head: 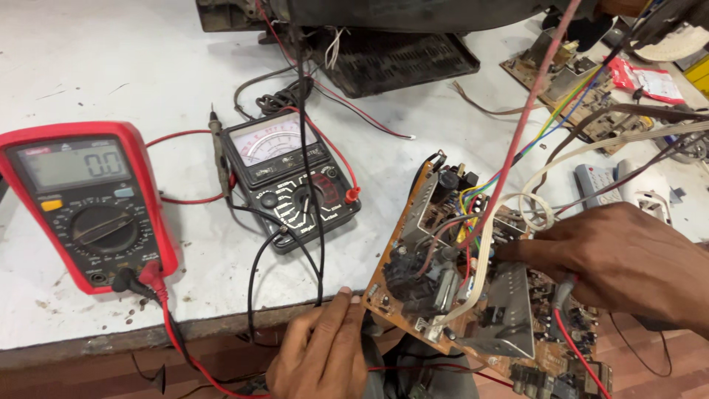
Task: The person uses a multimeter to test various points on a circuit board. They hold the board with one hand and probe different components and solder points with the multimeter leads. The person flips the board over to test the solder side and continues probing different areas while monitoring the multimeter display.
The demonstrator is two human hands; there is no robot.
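With the left hand (321,355) gripping the near corner of the circuit board (473,295), tilted up off the table edge (111,341), and the right hand (620,258) pinching among its wires, a firm grip should avoid strain on both meters' leads.

On the bench (111,59), the digital meter (88,203) lies left of the analog meter (292,177), the circuit board (473,288) right

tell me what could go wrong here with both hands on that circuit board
The circuit board is propped tilted at the table edge, steadied by the left hand; it might slip off. The right hand reaches among loose wires and could snag them.
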